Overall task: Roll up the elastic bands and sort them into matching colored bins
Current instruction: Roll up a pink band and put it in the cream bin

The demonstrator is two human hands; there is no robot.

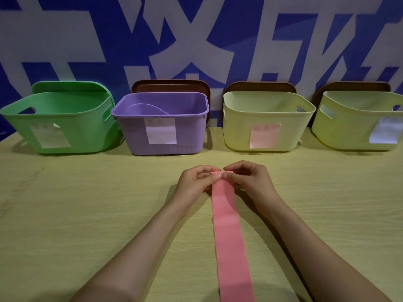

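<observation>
A long pink elastic band [229, 232] lies flat on the table, running from the bottom edge up to my hands. My left hand [194, 179] and my right hand [248, 177] both pinch its far end, where a small fold or first turn of a roll shows. Along the back stand a green bin [65, 136], a purple bin [161, 147] with a purple band lying inside, a pale yellow bin [290, 131] with a pink label, and another pale yellow bin [349, 131] with a white label.
The yellowish table [87, 203] spreads out on both sides of my arms. Brown lids [170, 85] lean against the blue and white wall behind the bins. A green lid stands behind the green bin.
</observation>
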